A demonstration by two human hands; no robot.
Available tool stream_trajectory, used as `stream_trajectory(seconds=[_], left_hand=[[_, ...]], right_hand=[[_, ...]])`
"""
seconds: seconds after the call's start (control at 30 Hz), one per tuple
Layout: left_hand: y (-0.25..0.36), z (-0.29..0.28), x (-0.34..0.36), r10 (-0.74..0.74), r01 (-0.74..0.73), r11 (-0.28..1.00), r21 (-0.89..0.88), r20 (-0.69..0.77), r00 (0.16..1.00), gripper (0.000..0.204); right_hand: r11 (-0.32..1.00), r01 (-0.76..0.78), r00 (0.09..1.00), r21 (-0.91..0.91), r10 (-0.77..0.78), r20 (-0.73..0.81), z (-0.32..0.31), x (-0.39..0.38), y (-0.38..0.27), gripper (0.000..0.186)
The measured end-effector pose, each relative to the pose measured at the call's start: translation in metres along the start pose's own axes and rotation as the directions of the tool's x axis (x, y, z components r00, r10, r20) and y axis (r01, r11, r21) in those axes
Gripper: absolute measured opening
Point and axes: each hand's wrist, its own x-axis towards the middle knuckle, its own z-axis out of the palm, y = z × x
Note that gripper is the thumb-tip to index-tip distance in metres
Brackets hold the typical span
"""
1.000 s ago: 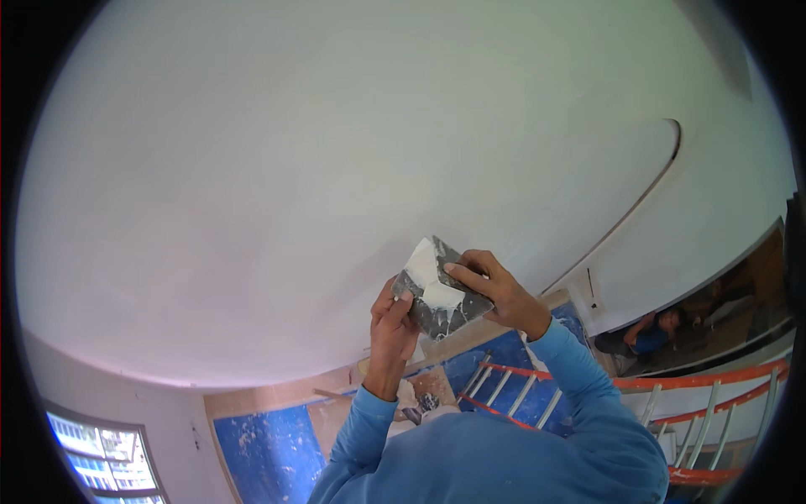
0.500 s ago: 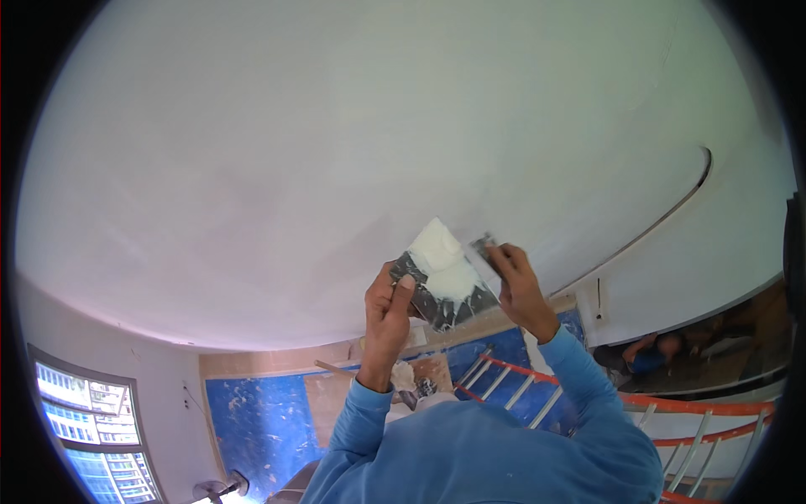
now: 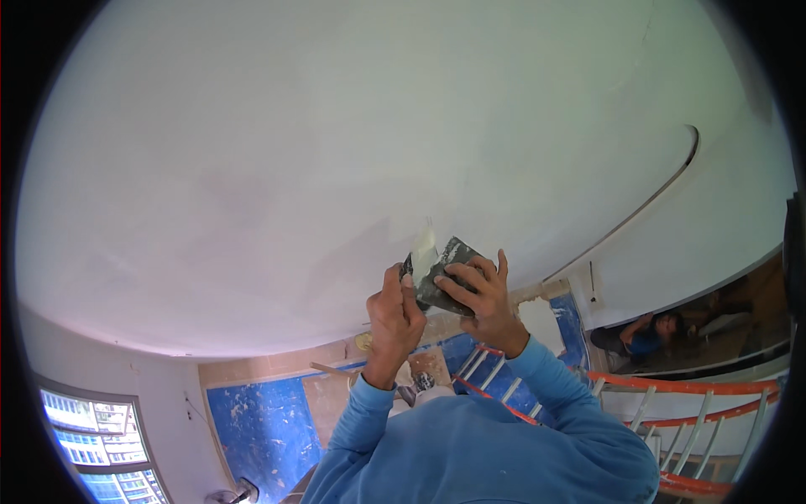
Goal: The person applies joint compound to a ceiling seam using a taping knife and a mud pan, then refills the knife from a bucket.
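Observation:
My left hand [image 3: 393, 323] grips a dark putty spreader, its thumb on the near edge. White filler paste [image 3: 425, 254] sits on that spreader's face, partly covered from the right. My right hand [image 3: 487, 298] holds a second dark, flat putty spreader [image 3: 456, 252], smeared with white, its fingers spread across the back. The two tools overlap, the right one tilted against the paste side of the left one. Both hands are raised in front of the broad pale plastered surface [image 3: 277, 168].
An orange-railed ladder [image 3: 688, 389] stands at lower right, with another ladder section [image 3: 508, 391] below my right arm. Blue sheeting [image 3: 256, 428] spattered with white covers the floor. A window [image 3: 101, 437] is at lower left. A person [image 3: 651, 332] appears at right, beyond an opening.
My right hand has moved left and turned its spreader over the left one, hiding much of the paste. Less paste shows on the left spreader. The view has shifted slightly.

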Motion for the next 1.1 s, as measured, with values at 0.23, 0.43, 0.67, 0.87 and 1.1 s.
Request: stream_trajectory(seconds=[0.23, 0.43, 0.67, 0.87, 1.1], left_hand=[[-0.008, -0.006, 0.01, -0.116, 0.007, 0.934, -0.358, -0.283, 0.952, 0.028], [-0.086, -0.018, -0.049, -0.5, 0.28, 0.258, -0.925, 0.12, 0.858, 0.024], [-0.23, -0.044, -0.188, -0.595, 0.646, 0.113, -0.755, 0.47, 0.652, 0.039], [-0.165, -0.054, -0.193, -0.479, 0.581, 0.183, -0.793, 0.444, 0.757, 0.04], [-0.138, -0.05, -0.187, -0.771, 0.636, 0.284, -0.717, 0.224, 0.596, 0.038]], right_hand=[[0.926, -0.135, 0.967, 0.353, 0.201, -0.157, -0.03, -0.006, 0.074, 0.045], [0.985, 0.115, 0.727, -0.128, -0.171, -0.665, -0.214, 0.093, 0.133, 0.053], [0.75, -0.191, 0.383, -0.633, -0.537, -0.752, -0.343, 0.223, 0.167, 0.051], [0.677, -0.324, 0.333, -0.66, -0.572, -0.75, -0.371, 0.285, 0.177, 0.049], [0.645, -0.354, 0.279, -0.677, -0.618, -0.735, -0.384, 0.316, 0.166, 0.054]])
